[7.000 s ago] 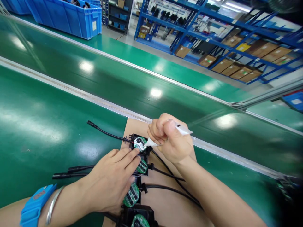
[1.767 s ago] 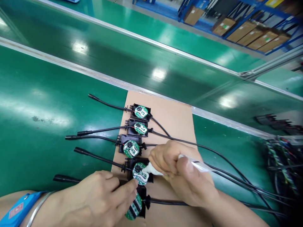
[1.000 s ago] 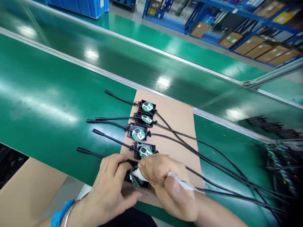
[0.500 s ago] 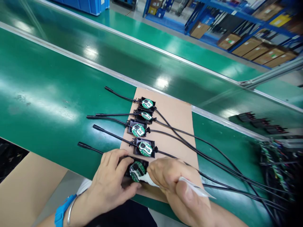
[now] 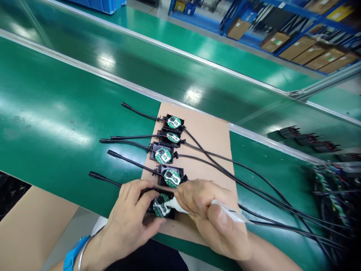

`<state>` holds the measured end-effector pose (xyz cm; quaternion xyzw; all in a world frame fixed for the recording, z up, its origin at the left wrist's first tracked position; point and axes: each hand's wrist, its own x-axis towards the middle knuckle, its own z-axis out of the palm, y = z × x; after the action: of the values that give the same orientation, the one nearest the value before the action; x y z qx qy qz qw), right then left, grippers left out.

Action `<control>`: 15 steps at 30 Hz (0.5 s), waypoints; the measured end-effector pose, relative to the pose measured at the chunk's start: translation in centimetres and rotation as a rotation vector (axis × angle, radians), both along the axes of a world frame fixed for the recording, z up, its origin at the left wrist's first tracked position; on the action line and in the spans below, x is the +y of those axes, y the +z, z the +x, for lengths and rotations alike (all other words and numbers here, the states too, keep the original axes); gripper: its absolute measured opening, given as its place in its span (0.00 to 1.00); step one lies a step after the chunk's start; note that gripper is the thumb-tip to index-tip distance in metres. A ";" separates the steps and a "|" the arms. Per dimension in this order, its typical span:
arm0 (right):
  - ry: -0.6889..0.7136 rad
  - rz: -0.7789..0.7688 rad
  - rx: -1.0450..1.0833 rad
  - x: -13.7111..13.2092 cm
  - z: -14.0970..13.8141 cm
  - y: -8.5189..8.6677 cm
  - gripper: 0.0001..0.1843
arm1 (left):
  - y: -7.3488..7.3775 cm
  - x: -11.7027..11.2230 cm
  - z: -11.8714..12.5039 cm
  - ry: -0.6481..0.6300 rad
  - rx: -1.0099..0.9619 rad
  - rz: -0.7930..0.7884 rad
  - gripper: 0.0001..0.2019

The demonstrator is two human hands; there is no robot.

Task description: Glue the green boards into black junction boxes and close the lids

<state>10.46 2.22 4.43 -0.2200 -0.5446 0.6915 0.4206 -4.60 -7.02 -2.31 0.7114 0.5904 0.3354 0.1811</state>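
Observation:
Several black housings with round green circuit boards and black cables lie in a row on a brown cardboard sheet (image 5: 208, 139). My left hand (image 5: 126, 222) grips the nearest housing (image 5: 159, 205) at the sheet's near edge, thumb and fingers closed round its sides. My right hand (image 5: 211, 218) is closed on a white glue tube (image 5: 222, 209), whose nozzle tip touches that board and leaves white paste. The housing just beyond (image 5: 171, 177) and the farther ones carry white paste on their boards.
The sheet lies on a green conveyor belt (image 5: 56, 113) with a metal rail (image 5: 113, 79) behind it. A tangle of cabled parts (image 5: 332, 188) sits at the right. More black parts (image 5: 304, 137) lie on the far belt. Blue shelving with cartons (image 5: 296, 41) stands beyond. A brown carton (image 5: 25, 226) is at lower left.
The tube has worked down the row from the farthest housing to the nearest one. In the last second the nozzle stayed on the nearest board, laying more white paste.

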 end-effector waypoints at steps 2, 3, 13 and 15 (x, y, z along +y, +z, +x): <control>-0.013 0.050 0.001 0.0 -0.1 -0.3 0.19 | 0.0 -0.1 0.0 -0.002 0.002 -0.004 0.20; -0.017 0.086 -0.004 0.0 -0.2 -0.4 0.18 | 0.0 -0.1 0.1 -0.001 0.002 -0.004 0.20; -0.031 0.595 -0.137 -1.6 3.9 -1.7 0.29 | 0.5 -0.4 0.1 0.095 -0.048 0.094 0.25; -0.045 0.701 -0.316 -2.1 4.9 -1.5 0.26 | 1.6 -0.4 0.8 0.055 -0.245 0.106 0.16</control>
<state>15.33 0.10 2.96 -0.1785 -0.8012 0.4116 0.3961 -3.77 -7.45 -0.69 0.6573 0.5646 0.4552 0.2049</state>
